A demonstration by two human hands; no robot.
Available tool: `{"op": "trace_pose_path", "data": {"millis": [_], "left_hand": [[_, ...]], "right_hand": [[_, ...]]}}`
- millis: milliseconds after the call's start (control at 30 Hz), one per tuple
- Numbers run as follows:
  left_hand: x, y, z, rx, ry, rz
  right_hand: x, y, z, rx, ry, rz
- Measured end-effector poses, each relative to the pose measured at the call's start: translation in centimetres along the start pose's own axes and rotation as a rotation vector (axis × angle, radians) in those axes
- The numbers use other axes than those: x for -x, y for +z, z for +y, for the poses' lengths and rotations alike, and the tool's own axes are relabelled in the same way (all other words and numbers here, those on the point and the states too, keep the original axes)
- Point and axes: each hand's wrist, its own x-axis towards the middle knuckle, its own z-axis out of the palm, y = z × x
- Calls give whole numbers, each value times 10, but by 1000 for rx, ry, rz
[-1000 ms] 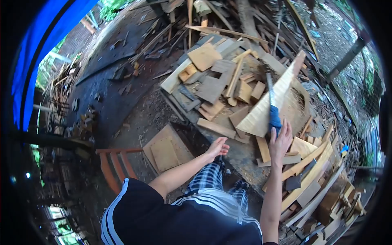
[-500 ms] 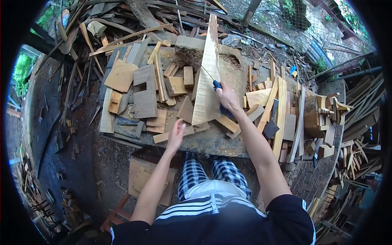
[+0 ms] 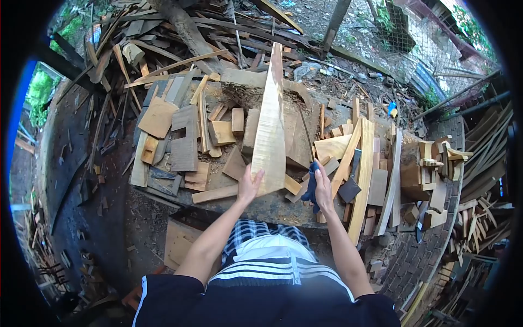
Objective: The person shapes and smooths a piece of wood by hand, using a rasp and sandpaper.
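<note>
Head view only. Long pale wedge-shaped plank (image 3: pixel 269 131) lies on the cluttered desk (image 3: pixel 272 204), long axis running straight away from the person, narrow end far, wide end near. Left hand (image 3: pixel 249 185) sits at the near wide end, fingers up against the plank's lower left edge, palm spread and touching rather than wrapped round it (loose contact, not a clenched grip). So the plank extends up and away from the left hand, which is the nearer hand to it.

Right hand (image 3: pixel 322 188) is just right of the plank's near end, grip clenched round the blue handle of a handsaw (image 3: pixel 309 158); the thin blade points away and slightly left, roughly parallel to the plank's long axis, lying just beside its right edge. Can't tell if the blade touches the plank.

Around: offcuts and short boards (image 3: pixel 180 139) left of the plank, a stack of longer pale slats (image 3: pixel 362 174) right of the saw hand, scrap timber (image 3: pixel 185 32) heaped beyond the desk, wire fence (image 3: pixel 403 27) top right. Checked trousers and a dark striped shirt below.

No brands, labels or readable writing anywhere.
</note>
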Motion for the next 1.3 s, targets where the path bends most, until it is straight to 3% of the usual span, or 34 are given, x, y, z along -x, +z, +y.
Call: {"op": "trace_pose_path", "data": {"millis": [67, 200, 267, 333, 400, 467, 600, 967, 1067, 1133, 1300], "left_hand": [[9, 0, 9, -23, -33, -50], [-5, -14, 19, -62, -57, -86], [-16, -28, 15, -83, -117, -103], [-17, -35, 11, -256, -51, -62], [-10, -42, 30, -301, -109, -86], [-4, -46, 41, -762, 278, 5], [-24, -36, 61, -952, 451, -104], [-35, -54, 57, -975, 475, -245], [-48, -51, 57, -766, 477, -180], [-59, -52, 54, -900, 574, -239], [-36, -57, 52, -922, 547, -347]], "right_hand": [[-4, -2, 29, 156, -261, 85], [8, 0, 16, 334, -344, 113], [10, 7, 5, 636, -299, -10], [9, 21, -2, 659, -388, -39], [4, 33, 3, 740, -507, -74], [4, 34, 1, 784, -499, -119], [6, 29, -6, 880, -419, -243], [28, 34, -11, 880, -351, -239], [24, 39, -7, 883, -365, -151], [15, 48, -10, 937, -378, -163], [36, 41, -2, 907, -410, -195]]}}
